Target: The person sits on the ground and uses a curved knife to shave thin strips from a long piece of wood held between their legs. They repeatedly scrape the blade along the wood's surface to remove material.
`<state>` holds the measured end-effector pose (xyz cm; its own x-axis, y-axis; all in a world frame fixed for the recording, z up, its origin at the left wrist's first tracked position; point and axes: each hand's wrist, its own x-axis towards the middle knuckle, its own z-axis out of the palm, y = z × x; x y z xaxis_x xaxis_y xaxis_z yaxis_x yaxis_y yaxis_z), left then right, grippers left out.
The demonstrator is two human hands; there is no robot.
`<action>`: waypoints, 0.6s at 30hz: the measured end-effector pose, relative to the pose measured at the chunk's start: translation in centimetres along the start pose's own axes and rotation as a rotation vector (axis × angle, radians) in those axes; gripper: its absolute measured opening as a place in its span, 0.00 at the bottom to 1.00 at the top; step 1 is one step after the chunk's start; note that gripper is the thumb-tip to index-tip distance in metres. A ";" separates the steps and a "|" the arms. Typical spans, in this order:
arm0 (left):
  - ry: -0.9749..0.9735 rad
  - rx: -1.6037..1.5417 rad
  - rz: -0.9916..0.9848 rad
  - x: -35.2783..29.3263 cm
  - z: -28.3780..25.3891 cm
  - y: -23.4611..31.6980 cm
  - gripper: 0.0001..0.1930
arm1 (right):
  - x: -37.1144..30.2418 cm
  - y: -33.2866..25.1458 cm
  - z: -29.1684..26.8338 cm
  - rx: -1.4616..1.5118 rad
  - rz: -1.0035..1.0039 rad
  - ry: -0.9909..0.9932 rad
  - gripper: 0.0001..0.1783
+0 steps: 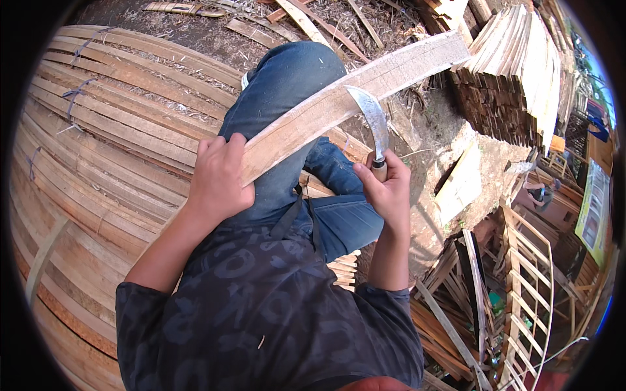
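Observation:
My left hand (220,174) is closed round the near end of a long pale wooden plank (313,118). The plank lies slantwise over my raised knee in blue jeans, and its far end points to the upper right. In my right hand (389,184) is a curved knife (375,119) with a short wooden handle. Its shiny blade points up and bends to the left, with the tip over or against the plank's near edge. Whether the edge touches the wood I cannot tell.
Bundles of long wooden strips (124,124), tied with blue cord, fill the left side. A tall stack of cut boards (512,78) stands at the upper right. Below it are a wooden ladder-like frame (525,293) and leaning planks. Wood scraps (254,32) litter the ground ahead.

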<state>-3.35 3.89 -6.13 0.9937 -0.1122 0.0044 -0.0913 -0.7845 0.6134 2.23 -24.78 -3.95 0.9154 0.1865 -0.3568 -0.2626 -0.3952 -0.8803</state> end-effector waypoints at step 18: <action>0.039 -0.002 0.016 -0.3 0.1 -0.5 0.20 | 2.8 0.4 -7.8 0.391 -0.112 0.907 0.10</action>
<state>-3.61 4.25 -6.46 0.9938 -0.1009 0.0457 -0.1076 -0.7817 0.6142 7.05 -31.41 -2.86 0.7849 -0.6186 -0.0342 -0.0930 -0.0630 -0.9937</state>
